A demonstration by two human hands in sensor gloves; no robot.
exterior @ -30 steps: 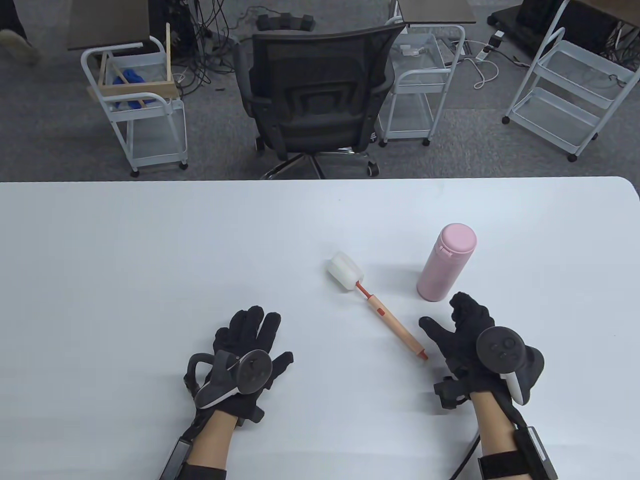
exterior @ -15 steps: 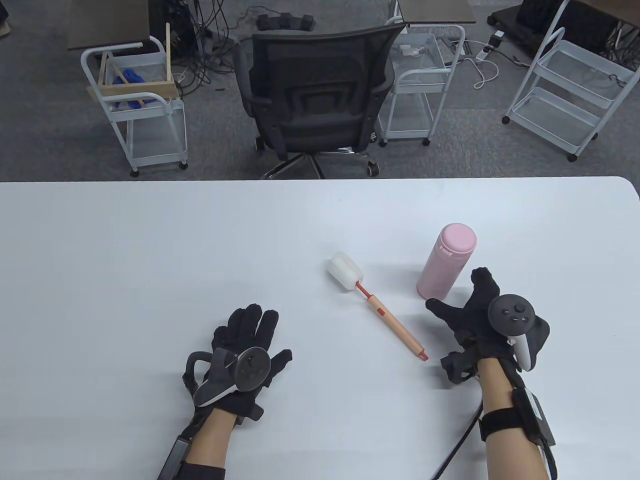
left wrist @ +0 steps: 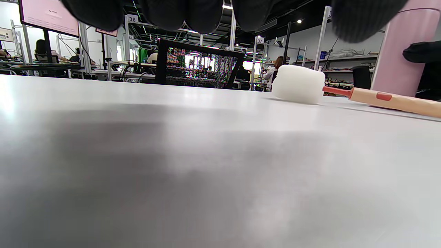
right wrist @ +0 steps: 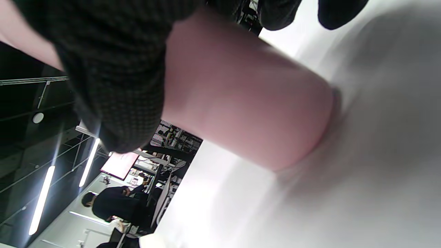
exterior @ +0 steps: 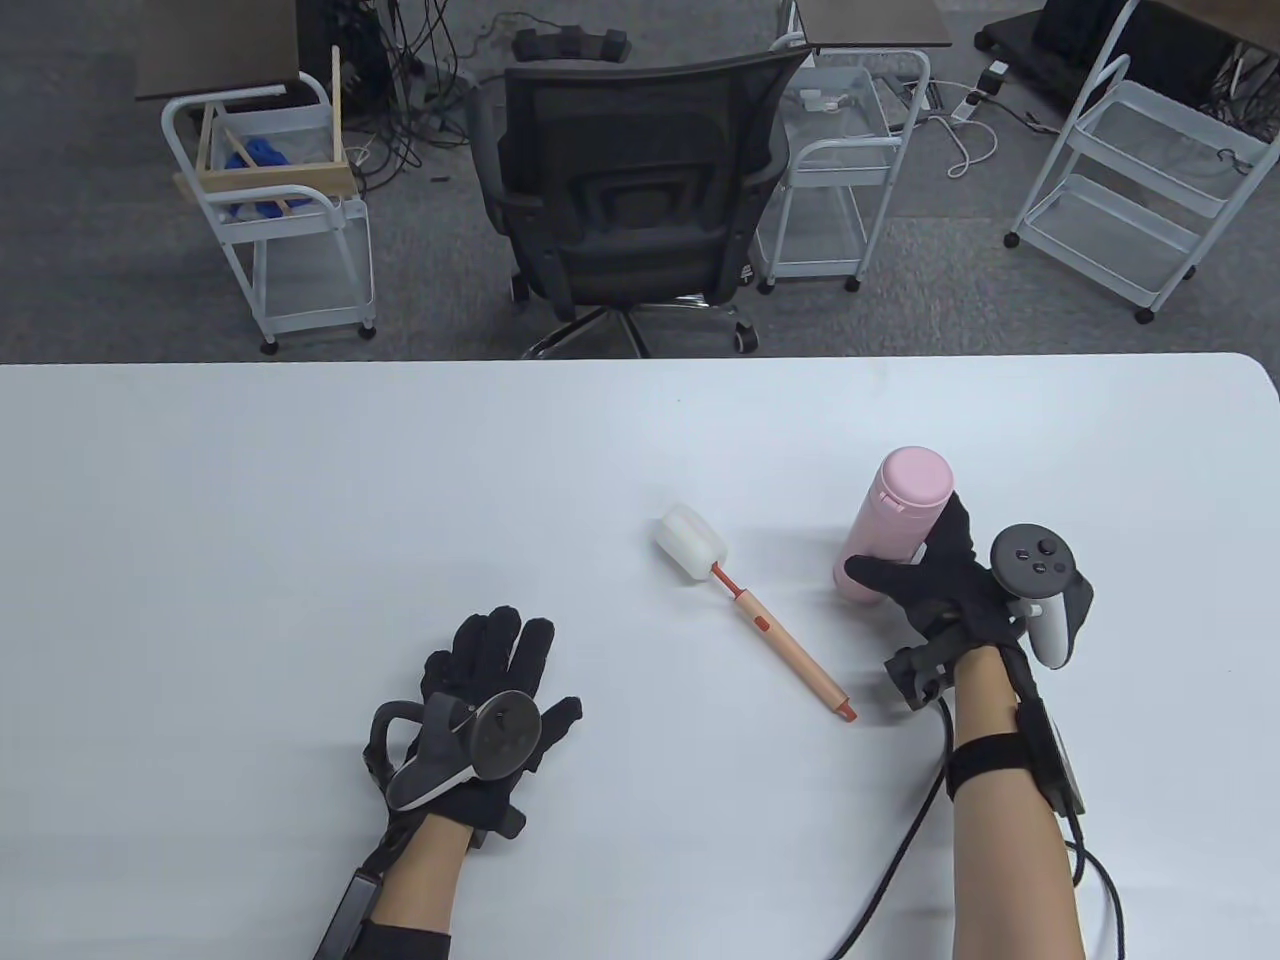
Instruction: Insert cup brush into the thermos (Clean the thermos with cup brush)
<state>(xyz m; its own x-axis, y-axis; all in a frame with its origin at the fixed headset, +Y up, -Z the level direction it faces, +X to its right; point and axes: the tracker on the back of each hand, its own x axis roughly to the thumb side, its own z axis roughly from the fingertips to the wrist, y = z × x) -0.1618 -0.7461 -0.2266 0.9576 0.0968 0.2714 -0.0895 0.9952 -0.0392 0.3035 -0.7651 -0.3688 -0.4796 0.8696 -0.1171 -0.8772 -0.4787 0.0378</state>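
Note:
A pink thermos (exterior: 905, 490) with its lid closed stands upright on the white table (exterior: 300, 500), right of centre. My right hand (exterior: 907, 541) wraps its lower body, with the thumb across the front and the fingers (exterior: 955, 522) on its right side. The right wrist view shows the thermos (right wrist: 241, 103) close up against my glove (right wrist: 113, 69). The cup brush (exterior: 760, 620) lies flat to its left, with the white sponge head (exterior: 688, 543) at the far end and the wooden handle pointing toward me. My left hand (exterior: 500, 650) rests flat on the table, empty. The brush also shows in the left wrist view (left wrist: 299, 83).
A black office chair (exterior: 625, 190) stands beyond the table's far edge, and white wire carts (exterior: 280, 200) stand on the floor behind it. The table's rounded right corner (exterior: 1255, 370) is near the thermos side.
My right hand has moved forward from near the brush handle's end to the thermos and closed around its lower body. The left hand, brush and thermos have stayed in place.

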